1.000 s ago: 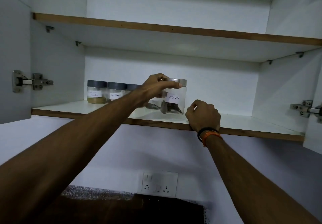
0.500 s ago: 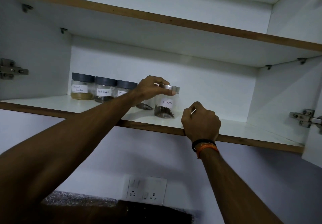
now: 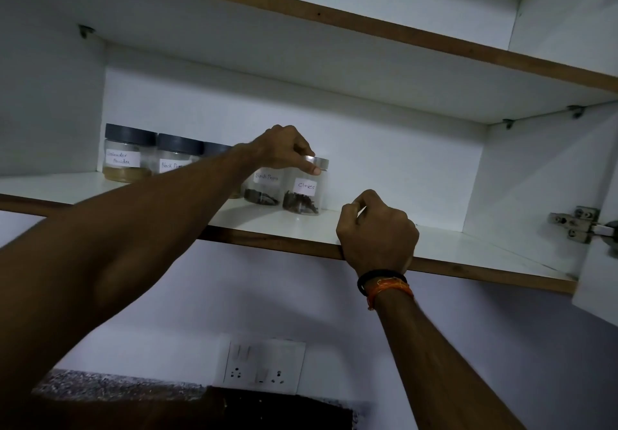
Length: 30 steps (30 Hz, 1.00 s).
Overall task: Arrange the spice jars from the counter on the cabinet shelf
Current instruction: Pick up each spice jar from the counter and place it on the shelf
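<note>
A clear jar labelled Cloves (image 3: pixel 305 195), with a silver lid, stands on the white cabinet shelf (image 3: pixel 444 246). My left hand (image 3: pixel 284 149) grips its lid from above. To its left, touching or nearly so, stands another clear jar with dark spice (image 3: pixel 264 189). Further left are a coriander powder jar (image 3: pixel 126 155) and a black pepper jar (image 3: pixel 175 157), both with dark lids; a third dark lid (image 3: pixel 215 149) shows behind my forearm. My right hand (image 3: pixel 378 229) holds the shelf's wooden front edge, fingers curled over it.
An upper shelf (image 3: pixel 368 25) runs overhead. A door hinge (image 3: pixel 575 224) and the open door edge are at the right. The shelf right of the cloves jar is bare. Below are a wall socket panel (image 3: pixel 264 366) and a dark speckled counter (image 3: pixel 117 386).
The cloves jar has been moved back and left, beside the other dark-spice jar, with my left hand still on its lid. My right hand stayed on the shelf edge. The view shifted.
</note>
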{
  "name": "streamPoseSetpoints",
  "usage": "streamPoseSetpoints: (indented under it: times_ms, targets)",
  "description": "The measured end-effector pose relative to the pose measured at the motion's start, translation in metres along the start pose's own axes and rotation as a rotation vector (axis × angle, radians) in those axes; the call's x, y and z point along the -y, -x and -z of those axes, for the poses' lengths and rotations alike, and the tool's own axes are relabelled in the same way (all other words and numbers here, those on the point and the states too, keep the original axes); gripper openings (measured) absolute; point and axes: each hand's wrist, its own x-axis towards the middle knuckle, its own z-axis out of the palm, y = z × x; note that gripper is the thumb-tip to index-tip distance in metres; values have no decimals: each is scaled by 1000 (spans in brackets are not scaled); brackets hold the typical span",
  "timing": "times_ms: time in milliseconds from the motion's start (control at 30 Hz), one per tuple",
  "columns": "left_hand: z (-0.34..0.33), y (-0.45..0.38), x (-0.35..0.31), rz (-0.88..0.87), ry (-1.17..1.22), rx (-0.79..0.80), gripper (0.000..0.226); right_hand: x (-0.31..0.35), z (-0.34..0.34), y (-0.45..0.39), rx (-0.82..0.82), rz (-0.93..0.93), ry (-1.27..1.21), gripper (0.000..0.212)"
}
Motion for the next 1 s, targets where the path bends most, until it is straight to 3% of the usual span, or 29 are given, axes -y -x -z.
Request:
streamPoseSetpoints:
  times_ms: [200,433,900,1000]
  targets:
    - [-5,-6,3,-10,-59,-19,27,2,1,0,-13,-8,-15,22]
    - [-15,-7,4,69,-100,-45,59,2,2,0,8,-22,-17,24]
    - [-17,-9,3,100,-176,-50,64,0,0,1,-20,-28,-27,21]
    - [-19,-8,2,109,-186,-38,73,-1,0,1,-7,-28,-7,20]
